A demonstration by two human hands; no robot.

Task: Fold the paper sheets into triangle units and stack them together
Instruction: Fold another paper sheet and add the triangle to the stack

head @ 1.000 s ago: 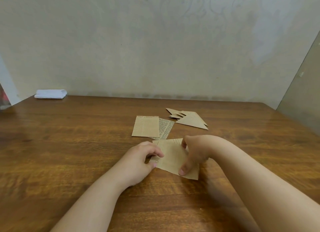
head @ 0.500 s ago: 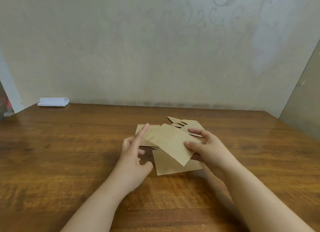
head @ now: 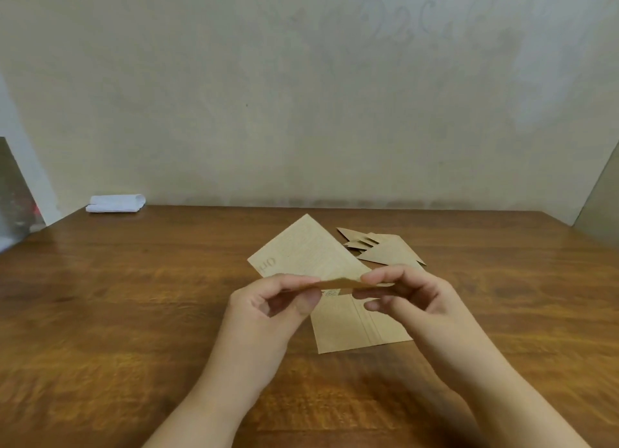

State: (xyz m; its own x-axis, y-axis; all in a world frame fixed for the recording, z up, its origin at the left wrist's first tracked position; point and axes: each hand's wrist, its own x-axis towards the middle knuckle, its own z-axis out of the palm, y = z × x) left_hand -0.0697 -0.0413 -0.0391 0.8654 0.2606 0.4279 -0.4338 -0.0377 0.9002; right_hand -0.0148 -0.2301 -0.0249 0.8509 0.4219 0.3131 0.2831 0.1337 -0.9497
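Note:
A tan printed paper sheet (head: 306, 251) is held up above the wooden table (head: 134, 297), bent along its near edge. My left hand (head: 268, 308) pinches that edge on the left and my right hand (head: 407, 300) pinches it on the right. Under my hands another tan sheet (head: 351, 330) lies flat on the table. Behind my right hand sits a small pile of folded triangle units (head: 382, 246). More paper behind the raised sheet is mostly hidden.
A folded white cloth (head: 115, 203) lies at the table's far left corner against the wall. The table's far edge meets the wall. A grey panel (head: 599, 199) stands at the right.
Both hands lifted one sheet off the table and raised it. The left hand, open half a second ago, now pinches its near edge together with the right hand.

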